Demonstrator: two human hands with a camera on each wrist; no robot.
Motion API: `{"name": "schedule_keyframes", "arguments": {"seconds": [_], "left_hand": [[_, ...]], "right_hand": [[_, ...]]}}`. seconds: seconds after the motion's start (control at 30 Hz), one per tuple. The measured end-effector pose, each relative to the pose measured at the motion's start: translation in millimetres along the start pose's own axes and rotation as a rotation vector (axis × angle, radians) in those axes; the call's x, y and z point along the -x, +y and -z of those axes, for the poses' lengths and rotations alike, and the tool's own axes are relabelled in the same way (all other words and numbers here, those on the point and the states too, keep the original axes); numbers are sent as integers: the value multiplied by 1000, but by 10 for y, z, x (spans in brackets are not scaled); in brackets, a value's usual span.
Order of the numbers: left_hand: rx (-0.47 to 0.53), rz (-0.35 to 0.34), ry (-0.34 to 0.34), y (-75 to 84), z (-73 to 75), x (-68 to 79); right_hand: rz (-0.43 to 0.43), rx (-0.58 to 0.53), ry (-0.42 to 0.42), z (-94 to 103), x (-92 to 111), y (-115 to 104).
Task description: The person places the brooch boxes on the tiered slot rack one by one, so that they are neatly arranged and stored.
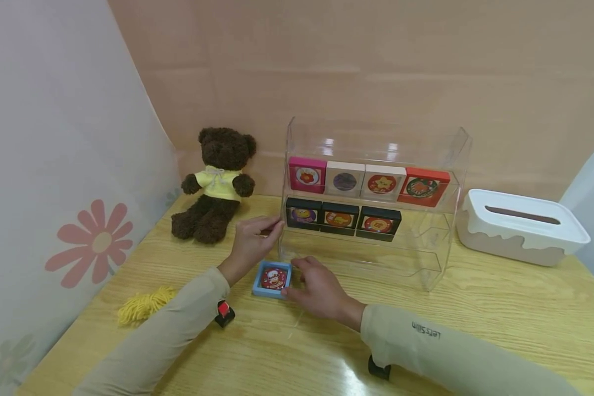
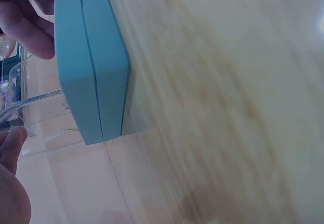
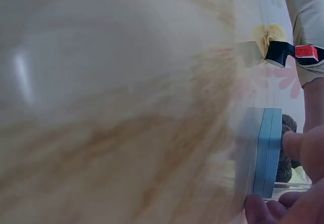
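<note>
A light blue square display frame (image 1: 258, 290) with a round red cartoon badge (image 1: 273, 279) inside lies face up on the table. My right hand (image 1: 322, 289) grips it at its right side, thumb at the near corner and fingers at the far one. In the right wrist view the blue frame (image 3: 268, 153) appears edge-on beside the fingers. My left hand (image 1: 251, 242) pinches the left side edge of a clear tiered rack (image 1: 371, 264). Three black frames (image 1: 340, 219) stand on its middle tier, and pink, white and red frames (image 1: 345, 179) fill the tier above.
A brown teddy bear (image 1: 221, 184) in a yellow shirt sits at the back left. Yellow yarn (image 1: 146, 305) lies beside my left forearm. A white and beige tissue box (image 1: 524, 225) stands right of the rack. Fabric walls close off the back and sides.
</note>
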State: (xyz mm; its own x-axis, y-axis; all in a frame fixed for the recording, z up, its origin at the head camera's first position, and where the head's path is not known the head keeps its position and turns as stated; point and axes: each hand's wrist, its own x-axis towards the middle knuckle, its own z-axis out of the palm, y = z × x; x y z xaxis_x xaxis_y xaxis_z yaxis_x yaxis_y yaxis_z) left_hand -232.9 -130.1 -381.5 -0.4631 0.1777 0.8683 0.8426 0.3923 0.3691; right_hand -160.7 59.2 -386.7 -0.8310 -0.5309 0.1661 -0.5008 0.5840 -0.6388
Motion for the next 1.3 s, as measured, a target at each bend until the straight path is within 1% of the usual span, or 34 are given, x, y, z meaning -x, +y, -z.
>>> {"name": "schedule_keyframes", "arguments": {"seconds": [0.1,0.17,0.33,0.9,1.1,1.3], "left_hand": [[6,-8,2,9,-14,-12],[5,-17,3,13,-23,-20],[-9,-26,5,13,-35,-27],[-25,-9,-12,-2,-12,8],[-24,-17,-15,-1,-6,0],[-30,-12,-8,-4,5,3]], "right_hand": [[1,30,9,-4,-1,-2],[-3,31,8,-3,2,-2],[-13,15,4,-6,3,2],[-30,-55,-30,-59,-31,-2],[-56,-56,-21,-92,-41,6],[-77,-83,-39,-108,-69,-15]]}}
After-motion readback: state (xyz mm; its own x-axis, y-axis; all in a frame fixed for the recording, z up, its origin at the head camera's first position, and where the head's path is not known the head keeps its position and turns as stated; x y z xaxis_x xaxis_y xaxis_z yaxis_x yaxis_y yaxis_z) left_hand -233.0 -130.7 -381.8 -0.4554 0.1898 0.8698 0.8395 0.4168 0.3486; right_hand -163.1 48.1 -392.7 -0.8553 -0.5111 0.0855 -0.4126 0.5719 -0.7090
